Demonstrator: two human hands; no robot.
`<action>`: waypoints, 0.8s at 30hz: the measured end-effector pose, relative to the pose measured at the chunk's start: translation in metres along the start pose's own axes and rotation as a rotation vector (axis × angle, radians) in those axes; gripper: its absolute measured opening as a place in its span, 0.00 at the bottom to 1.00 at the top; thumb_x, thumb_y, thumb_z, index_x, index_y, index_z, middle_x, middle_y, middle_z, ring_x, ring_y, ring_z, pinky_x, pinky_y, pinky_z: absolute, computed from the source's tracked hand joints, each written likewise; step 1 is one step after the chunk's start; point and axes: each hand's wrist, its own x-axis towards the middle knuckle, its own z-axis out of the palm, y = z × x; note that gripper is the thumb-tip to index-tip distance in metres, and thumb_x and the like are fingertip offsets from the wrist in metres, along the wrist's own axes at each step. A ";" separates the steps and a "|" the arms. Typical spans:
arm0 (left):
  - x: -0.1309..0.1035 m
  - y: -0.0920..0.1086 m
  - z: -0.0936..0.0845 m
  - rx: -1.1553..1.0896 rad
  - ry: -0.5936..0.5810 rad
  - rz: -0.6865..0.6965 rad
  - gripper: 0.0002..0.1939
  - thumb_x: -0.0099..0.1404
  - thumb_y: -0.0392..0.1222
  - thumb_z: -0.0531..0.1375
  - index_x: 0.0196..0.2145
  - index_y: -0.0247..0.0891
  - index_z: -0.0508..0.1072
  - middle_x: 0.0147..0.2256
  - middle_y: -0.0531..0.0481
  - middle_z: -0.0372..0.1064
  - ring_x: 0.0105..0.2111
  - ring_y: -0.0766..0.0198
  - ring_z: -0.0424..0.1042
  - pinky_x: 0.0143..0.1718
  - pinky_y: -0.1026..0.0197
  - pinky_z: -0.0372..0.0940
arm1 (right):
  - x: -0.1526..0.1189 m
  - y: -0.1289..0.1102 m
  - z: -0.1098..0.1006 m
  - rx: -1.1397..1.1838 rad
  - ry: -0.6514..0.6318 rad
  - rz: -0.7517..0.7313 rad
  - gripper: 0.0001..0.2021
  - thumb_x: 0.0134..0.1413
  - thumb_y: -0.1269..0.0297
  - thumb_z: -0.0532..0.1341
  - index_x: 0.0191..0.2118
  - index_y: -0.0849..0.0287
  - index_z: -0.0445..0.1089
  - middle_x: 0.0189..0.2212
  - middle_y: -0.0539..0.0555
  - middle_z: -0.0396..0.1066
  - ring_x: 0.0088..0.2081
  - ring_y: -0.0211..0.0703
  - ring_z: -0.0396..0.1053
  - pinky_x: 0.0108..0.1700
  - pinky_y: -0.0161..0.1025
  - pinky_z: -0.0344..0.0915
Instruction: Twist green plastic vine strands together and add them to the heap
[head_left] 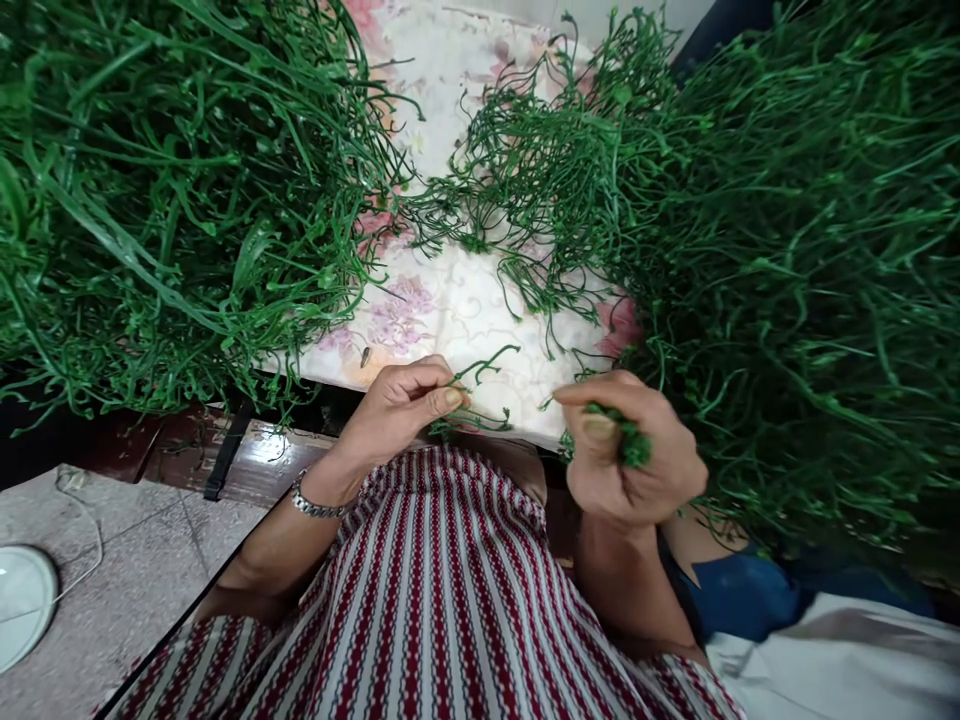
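My left hand (411,405), with a metal watch band at the wrist, pinches a thin green stem (486,365) between thumb and forefinger near the table's front edge. The stem's curled ends point to the right. To its right, my right hand (637,445) is closed around a small bunch of green stems (634,446), whose ends poke out beside the thumb. Most of that bunch is hidden inside the fist. The two hands are apart, both just above the near edge of the flowered tablecloth (465,300). I cannot make out the plant's exact kind.
A large heap of green stems (172,200) fills the left side. Another big heap (817,250) rises at the right, with a looser pile (555,150) spreading onto the cloth. A white round object (22,605) lies at the lower left. Blue and pale fabric (742,590) shows at lower right.
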 end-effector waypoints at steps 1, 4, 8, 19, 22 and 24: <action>0.000 -0.001 0.001 0.009 0.007 0.007 0.12 0.54 0.45 0.63 0.21 0.33 0.72 0.23 0.51 0.63 0.25 0.69 0.61 0.27 0.66 0.57 | 0.001 0.000 0.004 -0.034 -0.011 -0.016 0.10 0.60 0.64 0.50 0.43 0.56 0.65 0.31 0.56 0.68 0.32 0.44 0.66 0.35 0.43 0.63; -0.001 -0.005 0.003 0.001 0.033 0.005 0.12 0.54 0.45 0.63 0.22 0.33 0.72 0.22 0.52 0.63 0.24 0.69 0.60 0.25 0.66 0.57 | 0.004 0.007 0.024 -0.071 -0.116 -0.031 0.12 0.55 0.61 0.57 0.45 0.59 0.65 0.35 0.57 0.68 0.36 0.44 0.67 0.37 0.41 0.65; -0.002 -0.008 0.006 -0.005 0.089 0.028 0.10 0.54 0.44 0.63 0.23 0.33 0.73 0.21 0.53 0.64 0.22 0.72 0.60 0.23 0.68 0.57 | 0.003 0.020 0.046 0.050 -0.217 -0.005 0.18 0.52 0.57 0.60 0.46 0.60 0.63 0.38 0.57 0.67 0.39 0.43 0.66 0.40 0.40 0.65; -0.003 -0.009 0.008 0.269 0.236 0.140 0.08 0.57 0.42 0.60 0.26 0.35 0.71 0.23 0.54 0.65 0.23 0.71 0.62 0.26 0.69 0.59 | -0.001 0.016 0.051 -0.014 -0.331 0.050 0.06 0.57 0.64 0.54 0.31 0.60 0.61 0.24 0.48 0.62 0.26 0.35 0.59 0.29 0.32 0.57; 0.000 -0.009 0.010 0.273 0.271 0.154 0.08 0.58 0.41 0.59 0.24 0.35 0.69 0.21 0.55 0.61 0.22 0.71 0.58 0.24 0.69 0.56 | -0.003 0.015 0.057 -0.109 -0.302 -0.032 0.08 0.58 0.66 0.52 0.28 0.59 0.60 0.23 0.49 0.60 0.25 0.35 0.57 0.29 0.33 0.55; 0.002 -0.009 0.012 0.232 0.291 0.153 0.08 0.58 0.40 0.58 0.24 0.35 0.68 0.20 0.56 0.58 0.21 0.72 0.55 0.22 0.68 0.53 | -0.004 0.014 0.061 -0.206 -0.263 -0.100 0.10 0.57 0.68 0.51 0.25 0.59 0.58 0.21 0.49 0.59 0.25 0.36 0.56 0.29 0.34 0.53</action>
